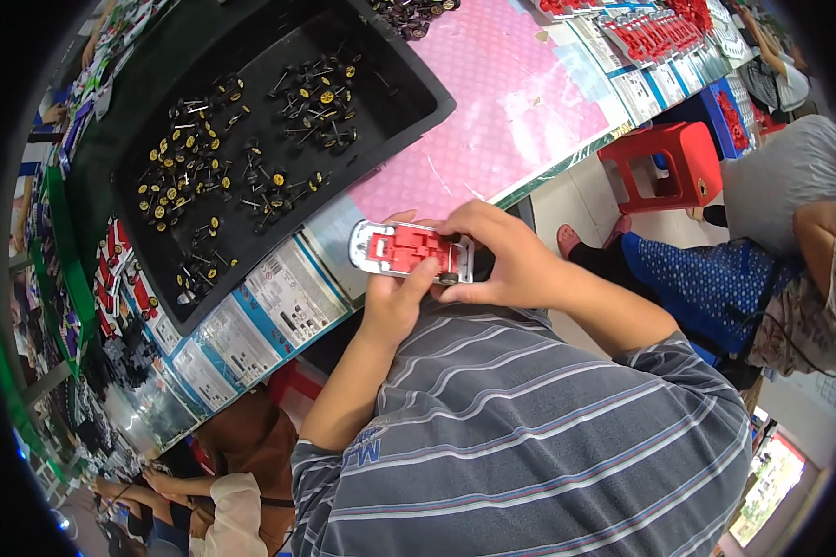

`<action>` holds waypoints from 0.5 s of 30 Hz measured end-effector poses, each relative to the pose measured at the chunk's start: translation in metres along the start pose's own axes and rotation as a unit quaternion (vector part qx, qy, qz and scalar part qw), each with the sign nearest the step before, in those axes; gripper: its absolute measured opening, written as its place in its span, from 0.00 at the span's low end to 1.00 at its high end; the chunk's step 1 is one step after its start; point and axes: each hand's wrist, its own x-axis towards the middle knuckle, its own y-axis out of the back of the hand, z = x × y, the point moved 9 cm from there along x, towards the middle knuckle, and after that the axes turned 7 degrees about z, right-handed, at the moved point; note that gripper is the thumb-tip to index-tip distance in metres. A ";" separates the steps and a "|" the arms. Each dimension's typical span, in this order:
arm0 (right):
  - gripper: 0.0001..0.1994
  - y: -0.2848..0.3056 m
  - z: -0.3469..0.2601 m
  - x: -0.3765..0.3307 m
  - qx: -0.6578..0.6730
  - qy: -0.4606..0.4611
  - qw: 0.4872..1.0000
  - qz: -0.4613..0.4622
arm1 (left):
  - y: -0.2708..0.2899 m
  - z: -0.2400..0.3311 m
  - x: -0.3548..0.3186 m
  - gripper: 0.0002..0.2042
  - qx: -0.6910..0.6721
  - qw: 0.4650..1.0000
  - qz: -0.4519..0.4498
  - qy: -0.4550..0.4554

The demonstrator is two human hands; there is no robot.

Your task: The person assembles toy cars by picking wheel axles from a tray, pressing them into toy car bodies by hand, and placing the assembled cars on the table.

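Close to the table's edge, I hold a toy car (pixel 409 249) between both hands, with its red inside part facing up and a pale silvery shell round it. My left hand (pixel 395 302) is closed on the car from below, its thumb pressed on the red part. At the other end my right hand (pixel 497 251) grips the car with thumb and fingers. A dark wheel (pixel 449 278) shows at that end, beside my right thumb. Beyond the car, a large black tray (pixel 381 153) holds many small wheel-and-axle sets (pixel 181 167) with black and yellow wheels.
A pink mat (pixel 478 102) covers the table right of the tray. Red and silver car parts (pixel 655 37) lie in rows at the far right. Several red toy cars (pixel 111 269) stand left of the tray. A red stool (pixel 664 167) and a seated person are to the right.
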 end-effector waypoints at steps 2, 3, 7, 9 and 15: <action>0.33 0.008 -0.008 0.023 0.010 -0.014 1.000 -0.024 | 0.011 0.011 -0.002 0.30 -0.048 0.998 0.036 -0.012; 0.32 0.020 -0.014 0.035 -0.030 0.059 0.996 0.056 | 0.015 0.016 -0.005 0.29 -0.078 0.996 0.030 0.003; 0.16 0.030 -0.027 0.125 -0.128 0.102 0.983 0.081 | 0.034 0.029 -0.012 0.28 -0.082 0.993 0.081 -0.036; 0.13 0.015 -0.013 0.178 -0.197 0.158 0.963 0.094 | 0.043 0.029 -0.016 0.29 -0.073 0.993 0.086 -0.042; 0.08 -0.051 0.060 0.239 -0.494 0.121 0.857 -0.080 | 0.051 0.025 -0.029 0.28 -0.053 0.992 0.103 -0.044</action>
